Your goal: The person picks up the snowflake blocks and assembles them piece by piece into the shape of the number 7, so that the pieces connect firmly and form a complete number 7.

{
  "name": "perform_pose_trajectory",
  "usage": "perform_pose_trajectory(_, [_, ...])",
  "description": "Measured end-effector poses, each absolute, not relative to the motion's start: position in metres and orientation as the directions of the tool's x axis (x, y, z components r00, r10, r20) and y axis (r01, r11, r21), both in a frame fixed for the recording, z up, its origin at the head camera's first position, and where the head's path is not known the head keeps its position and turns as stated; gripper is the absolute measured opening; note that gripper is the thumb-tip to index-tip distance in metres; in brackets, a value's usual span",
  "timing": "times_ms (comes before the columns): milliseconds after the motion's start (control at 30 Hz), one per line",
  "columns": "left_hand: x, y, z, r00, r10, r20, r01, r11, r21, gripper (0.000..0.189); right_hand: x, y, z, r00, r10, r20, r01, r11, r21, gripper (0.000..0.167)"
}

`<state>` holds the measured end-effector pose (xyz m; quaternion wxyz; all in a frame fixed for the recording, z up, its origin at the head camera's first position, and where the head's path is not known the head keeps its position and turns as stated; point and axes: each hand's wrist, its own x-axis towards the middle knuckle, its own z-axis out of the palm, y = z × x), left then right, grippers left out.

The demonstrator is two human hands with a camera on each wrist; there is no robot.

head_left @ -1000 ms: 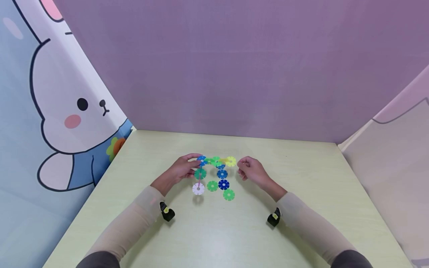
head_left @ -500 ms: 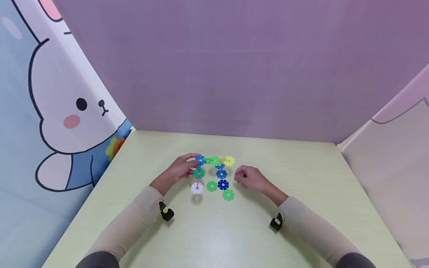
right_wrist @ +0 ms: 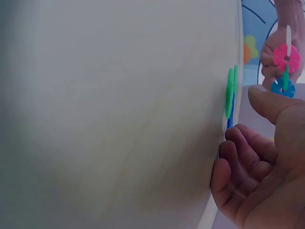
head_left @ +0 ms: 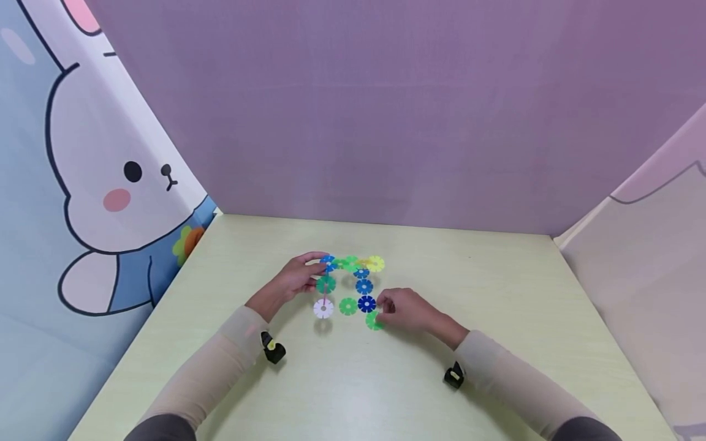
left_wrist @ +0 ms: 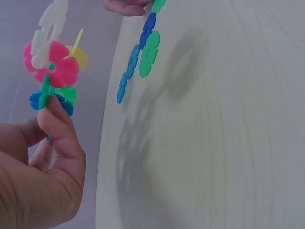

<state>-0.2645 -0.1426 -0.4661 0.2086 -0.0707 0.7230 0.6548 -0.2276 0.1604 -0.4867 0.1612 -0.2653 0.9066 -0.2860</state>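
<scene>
My left hand [head_left: 295,278] pinches a joined chain of slotted plastic snowflake discs, held above the table. A blue disc [head_left: 328,260] is at its fingertips. From there the chain runs through a teal disc [head_left: 321,284] and a pink disc [left_wrist: 66,71] to a white disc [head_left: 318,309]. Another branch goes through green discs to a yellow disc [head_left: 380,264]. My right hand [head_left: 408,311] is at a loose green disc [head_left: 372,324] and partly covers it. In the right wrist view its thumb and fingers stand apart, with the fingers bent.
Loose discs lie on the pale table [head_left: 353,392] between the hands: a dark blue disc [head_left: 361,304], a blue disc [head_left: 358,286], another blue disc [head_left: 361,274] and a second green disc [head_left: 343,306]. A purple backdrop [head_left: 364,122] rises behind the table, with a rabbit-print cloth [head_left: 88,153] at left.
My right hand has come from beside the yellow disc toward the front and left, to the nearest green disc. The left hand and its chain have stayed almost in place.
</scene>
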Motion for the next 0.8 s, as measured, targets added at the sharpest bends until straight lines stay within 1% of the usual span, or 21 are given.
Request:
perform_pose_trajectory(167, [-0.264,-0.144,-0.466,-0.903,0.173,-0.393,-0.373,0.138,0.918,0.039,-0.221,0.154,-0.484,-0.809,-0.569,-0.146,-0.417,0.731,-0.541,0.04])
perform_pose_trajectory(333, [-0.263,-0.145,-0.466,-0.902,0.175,-0.394,-0.375,0.13,0.918,0.038,-0.219,0.15,-0.484,-0.81,-0.566,-0.151,-0.436,0.754,-0.492,0.039])
perform_pose_trajectory(567, [-0.262,-0.147,-0.465,-0.899,0.188,-0.395,-0.378,0.12,0.918,0.038,-0.217,0.148,-0.483,-0.814,-0.556,-0.165,-0.423,0.764,-0.487,0.035])
perform_pose_trajectory(800, [-0.262,-0.149,-0.463,-0.899,0.19,-0.395,-0.378,0.117,0.918,0.038,-0.217,0.146,-0.478,-0.808,-0.556,-0.192,-0.402,0.761,-0.51,0.034])
